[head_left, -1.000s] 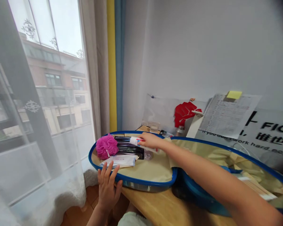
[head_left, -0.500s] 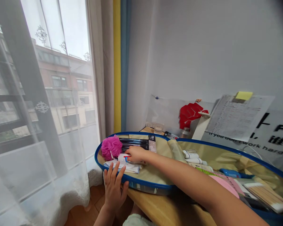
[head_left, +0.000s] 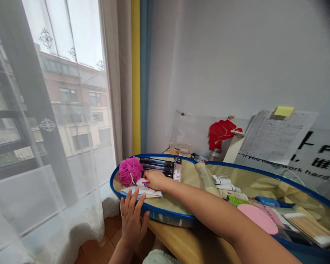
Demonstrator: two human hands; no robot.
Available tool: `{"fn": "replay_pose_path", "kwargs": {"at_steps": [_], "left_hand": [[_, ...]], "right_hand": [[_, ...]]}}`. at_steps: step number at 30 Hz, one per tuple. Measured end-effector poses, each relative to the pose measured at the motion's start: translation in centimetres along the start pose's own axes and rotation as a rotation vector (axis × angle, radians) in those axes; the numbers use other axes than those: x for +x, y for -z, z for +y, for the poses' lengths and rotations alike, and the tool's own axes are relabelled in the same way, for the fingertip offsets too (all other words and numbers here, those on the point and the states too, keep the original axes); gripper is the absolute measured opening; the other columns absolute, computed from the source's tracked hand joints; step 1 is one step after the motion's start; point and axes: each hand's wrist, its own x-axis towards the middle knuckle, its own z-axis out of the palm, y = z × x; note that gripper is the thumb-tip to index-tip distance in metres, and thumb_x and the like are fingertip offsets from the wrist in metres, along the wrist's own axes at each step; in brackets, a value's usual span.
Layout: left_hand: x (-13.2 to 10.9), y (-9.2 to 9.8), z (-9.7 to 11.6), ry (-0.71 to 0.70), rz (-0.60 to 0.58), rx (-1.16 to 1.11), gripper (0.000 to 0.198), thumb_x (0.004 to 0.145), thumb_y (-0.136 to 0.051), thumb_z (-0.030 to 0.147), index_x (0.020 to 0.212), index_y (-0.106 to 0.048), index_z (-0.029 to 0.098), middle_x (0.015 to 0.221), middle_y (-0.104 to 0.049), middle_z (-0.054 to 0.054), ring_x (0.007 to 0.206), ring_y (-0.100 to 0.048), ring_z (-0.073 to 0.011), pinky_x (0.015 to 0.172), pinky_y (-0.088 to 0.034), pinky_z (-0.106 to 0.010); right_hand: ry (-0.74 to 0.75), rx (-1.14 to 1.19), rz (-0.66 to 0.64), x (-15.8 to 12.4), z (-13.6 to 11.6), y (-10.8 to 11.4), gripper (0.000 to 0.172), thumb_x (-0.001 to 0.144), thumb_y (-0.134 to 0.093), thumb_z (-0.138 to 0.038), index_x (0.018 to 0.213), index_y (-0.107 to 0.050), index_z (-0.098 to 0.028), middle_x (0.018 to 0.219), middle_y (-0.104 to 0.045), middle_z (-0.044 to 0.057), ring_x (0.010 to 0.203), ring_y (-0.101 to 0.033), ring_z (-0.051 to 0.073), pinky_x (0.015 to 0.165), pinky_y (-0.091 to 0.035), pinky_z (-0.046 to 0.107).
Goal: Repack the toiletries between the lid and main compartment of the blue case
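The white tube [head_left: 140, 182] with red and blue print lies under your right grip [head_left: 155, 179], on a folded white paper [head_left: 140, 193] inside an open case [head_left: 165, 201]. Your fingers are curled together over the tube, hiding most of it, and only the end toward the window shows. It looks light and a little soft, with a smooth skin that may slip, so a gentle wrap around its middle seems the safest hold.

Just beyond the grip sit a pink bath sponge [head_left: 130, 171] and a stack of black flat packets [head_left: 156, 165]. Just below it, your left grip [head_left: 132, 220] stands spread open outside the case's blue rim [head_left: 165, 216], fingertips very near the rim, though you can't tell if they touch. Farther right of the grip, the case holds more tubes [head_left: 221, 179], a pink round pad [head_left: 257, 219] and a bundle of wooden sticks [head_left: 310, 229]. The case rests on a wooden bench [head_left: 187, 245].
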Motion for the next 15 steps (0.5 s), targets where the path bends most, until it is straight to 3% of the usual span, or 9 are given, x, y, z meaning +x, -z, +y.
{"fn": "replay_pose_path", "kwargs": {"at_steps": [9, 12, 15], "left_hand": [[0.3, 0.2, 0.0, -0.019, 0.020, -0.012, 0.057, 0.088, -0.045, 0.021, 0.143, -0.032, 0.020, 0.148, -0.036, -0.013, 0.144, -0.017, -0.0257, 0.116, -0.010, -0.049], [0.3, 0.2, -0.1, -0.031, 0.016, -0.010, 0.057, 0.088, -0.045, 0.021, 0.143, -0.032, 0.019, 0.149, -0.035, -0.013, 0.144, -0.016, -0.0253, 0.117, -0.009, -0.049], [0.2, 0.2, -0.1, -0.012, 0.009, -0.012, 0.057, 0.088, -0.045, 0.022, 0.143, -0.033, 0.021, 0.148, -0.037, -0.013, 0.143, -0.018, -0.0267, 0.116, -0.011, -0.051]], "right_hand": [[0.035, 0.081, -0.027, 0.2, 0.3, 0.4, 0.044, 0.076, -0.065, -0.038, 0.116, -0.059, -0.020, 0.116, -0.065, 0.010, 0.101, -0.062, 0.022, 0.076, -0.045, 0.027], [0.054, 0.104, -0.053, -0.2, 1.4, 1.9, 0.048, 0.073, -0.067, -0.043, 0.115, -0.063, -0.020, 0.113, -0.067, 0.009, 0.097, -0.063, 0.021, 0.075, -0.046, 0.026], [0.042, 0.132, -0.014, -1.6, 3.8, 4.2, 0.037, 0.077, -0.062, -0.033, 0.111, -0.066, -0.020, 0.109, -0.068, 0.006, 0.093, -0.063, 0.017, 0.076, -0.045, 0.024]]}}
